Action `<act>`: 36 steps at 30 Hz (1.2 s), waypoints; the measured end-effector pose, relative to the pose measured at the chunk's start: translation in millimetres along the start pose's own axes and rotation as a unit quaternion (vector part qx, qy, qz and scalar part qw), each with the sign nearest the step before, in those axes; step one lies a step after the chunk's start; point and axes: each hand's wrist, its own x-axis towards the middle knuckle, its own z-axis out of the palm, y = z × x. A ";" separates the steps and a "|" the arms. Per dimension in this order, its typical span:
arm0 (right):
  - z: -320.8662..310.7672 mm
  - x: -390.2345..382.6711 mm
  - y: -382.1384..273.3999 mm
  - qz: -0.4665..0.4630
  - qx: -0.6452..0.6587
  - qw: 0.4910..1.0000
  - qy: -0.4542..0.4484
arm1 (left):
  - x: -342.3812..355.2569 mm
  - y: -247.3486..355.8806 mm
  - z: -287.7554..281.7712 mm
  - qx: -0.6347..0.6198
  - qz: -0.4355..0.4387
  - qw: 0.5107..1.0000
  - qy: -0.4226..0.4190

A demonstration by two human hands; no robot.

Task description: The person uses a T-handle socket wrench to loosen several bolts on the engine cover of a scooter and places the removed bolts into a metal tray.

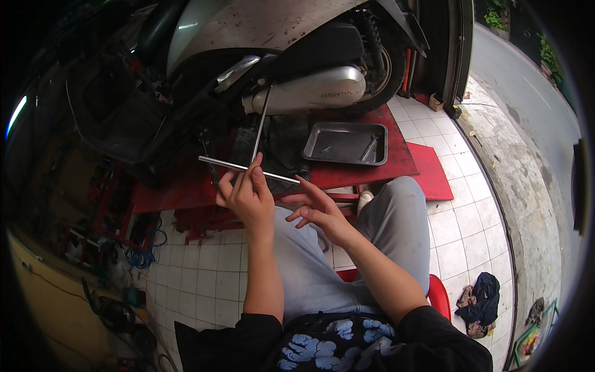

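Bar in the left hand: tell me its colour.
The bar is shiny silver, best seen in the head view.

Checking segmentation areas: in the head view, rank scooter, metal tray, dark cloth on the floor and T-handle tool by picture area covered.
1. Scooter
2. Metal tray
3. Dark cloth
4. T-handle tool: long but thin, so least area.

Red platform (401, 158) under scooter (310, 53) and metal tray (347, 139), dark cloth (486, 290) on tiled floor (462, 217)
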 end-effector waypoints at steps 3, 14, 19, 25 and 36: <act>4.7 0.3 -5.3 -0.036 -0.057 0.997 0.038 | -3.7 6.2 4.5 -0.026 -0.010 1.000 -0.007; 1.9 2.1 -29.9 -0.169 -0.125 0.978 0.003 | -21.8 52.3 8.5 -0.086 0.137 0.986 -0.026; -10.3 -5.5 -59.4 -0.113 0.206 0.972 -0.017 | -43.6 92.3 2.8 -0.175 0.187 0.963 -0.080; -34.8 -12.3 -66.6 -0.060 0.031 0.987 0.143 | -57.0 103.0 16.2 -0.221 0.185 0.948 -0.137; -78.3 -11.0 -68.7 -0.071 -0.084 0.959 0.260 | 92.0 -9.8 150.0 -0.251 -0.164 0.942 -0.152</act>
